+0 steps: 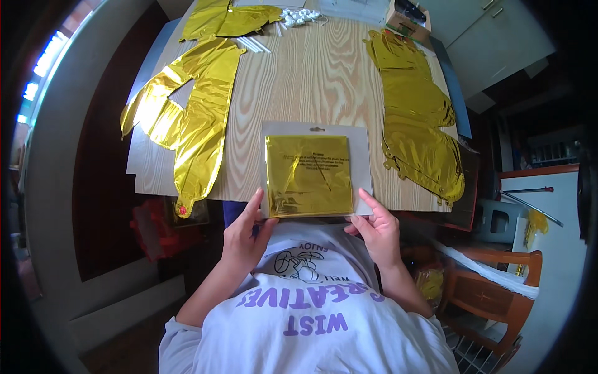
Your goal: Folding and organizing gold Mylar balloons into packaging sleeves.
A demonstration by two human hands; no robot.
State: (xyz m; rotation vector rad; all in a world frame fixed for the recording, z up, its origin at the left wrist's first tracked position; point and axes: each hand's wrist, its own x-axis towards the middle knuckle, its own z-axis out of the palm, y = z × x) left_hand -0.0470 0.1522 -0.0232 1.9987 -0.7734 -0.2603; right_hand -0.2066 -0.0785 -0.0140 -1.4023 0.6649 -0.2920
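A flat package lies at the near edge of the wooden table, right in front of me. Folded gold foil shows in its clear bag, backed by a pale card with a hang hole at the top. At the package's lower left corner, my left hand pinches the edge between thumb and fingers. My right hand does the same at the lower right corner, index finger along the side. To the left lies a flat, uninflated gold foil balloon. Another uninflated gold foil balloon stretches along the right side.
More gold foil covers the table's far left corner, near several white sticks and a heap of small white pieces. A box stands far right. Beside the table are a wooden chair at right and a red object at left.
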